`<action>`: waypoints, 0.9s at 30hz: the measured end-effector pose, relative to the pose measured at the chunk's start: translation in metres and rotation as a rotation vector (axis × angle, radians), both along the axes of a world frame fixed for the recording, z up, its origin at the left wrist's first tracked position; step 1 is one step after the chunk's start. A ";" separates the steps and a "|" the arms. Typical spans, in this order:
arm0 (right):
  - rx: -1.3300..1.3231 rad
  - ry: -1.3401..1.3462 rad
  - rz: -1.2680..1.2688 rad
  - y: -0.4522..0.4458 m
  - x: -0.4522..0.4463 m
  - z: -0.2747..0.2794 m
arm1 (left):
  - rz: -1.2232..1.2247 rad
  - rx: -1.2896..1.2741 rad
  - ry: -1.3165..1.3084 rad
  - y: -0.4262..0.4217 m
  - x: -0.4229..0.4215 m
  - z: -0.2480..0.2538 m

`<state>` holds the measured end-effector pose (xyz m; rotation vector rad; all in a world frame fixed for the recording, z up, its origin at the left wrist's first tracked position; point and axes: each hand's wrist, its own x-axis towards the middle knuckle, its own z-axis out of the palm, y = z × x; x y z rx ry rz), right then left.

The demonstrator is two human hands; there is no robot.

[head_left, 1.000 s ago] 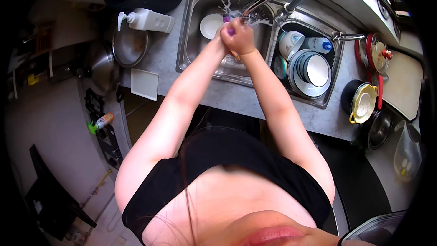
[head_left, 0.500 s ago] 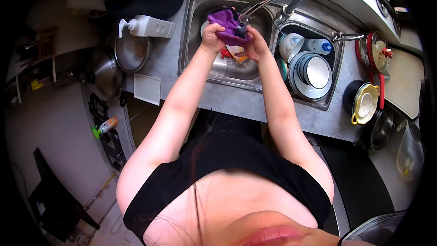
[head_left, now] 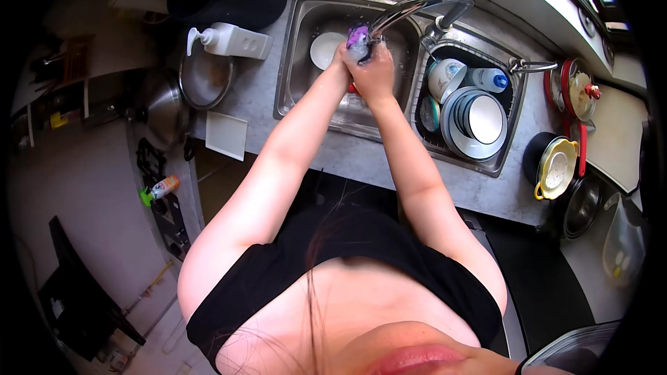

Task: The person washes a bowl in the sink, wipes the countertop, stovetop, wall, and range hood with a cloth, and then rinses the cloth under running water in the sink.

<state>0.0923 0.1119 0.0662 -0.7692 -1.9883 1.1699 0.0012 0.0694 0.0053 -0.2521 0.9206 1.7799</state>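
A purple cloth [head_left: 358,33] is bunched up between my two hands, under the running water of the chrome tap [head_left: 417,4]. My left hand [head_left: 345,59] closes on it from the left. Pressed against it from the right, my right hand [head_left: 375,69] wraps the same cloth, its back towards me. Most of the cloth is hidden by the hands. Below them is the left basin of the steel sink [head_left: 299,90], where a white bowl [head_left: 326,51] lies and a bit of something red shows beside my wrists.
In the right basin a black rack holds stacked bowls and plates [head_left: 476,125] and a blue-capped bottle [head_left: 497,81]. A white pump bottle [head_left: 236,42] lies left of the sink. A yellow colander [head_left: 556,167] and red-handled pans stand at the right.
The purple cloth was spread between both hands; now it is squeezed into a small bunch. My right hand has moved left to meet my left hand, and water splashes over them.
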 end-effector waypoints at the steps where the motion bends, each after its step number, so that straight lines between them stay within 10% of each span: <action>1: -0.039 -0.004 -0.017 -0.001 0.000 0.001 | 0.019 0.010 0.023 0.001 0.017 0.046; 9: -0.587 -0.099 -0.100 0.043 -0.015 -0.042 | 0.072 -0.239 0.145 0.010 0.007 0.007; 12: -1.110 0.383 -0.121 0.043 -0.013 -0.040 | 0.100 -0.185 0.142 -0.002 0.004 0.010; 16: -0.641 0.147 0.094 0.028 0.003 -0.046 | 0.034 0.002 -0.083 -0.011 0.005 0.040; 21: 0.238 -0.139 0.085 -0.012 0.008 -0.006 | -0.208 0.200 -0.063 -0.014 -0.014 -0.039; 27: 0.009 -0.008 -0.002 0.022 -0.012 -0.039 | 0.098 -0.077 -0.065 0.002 0.015 -0.002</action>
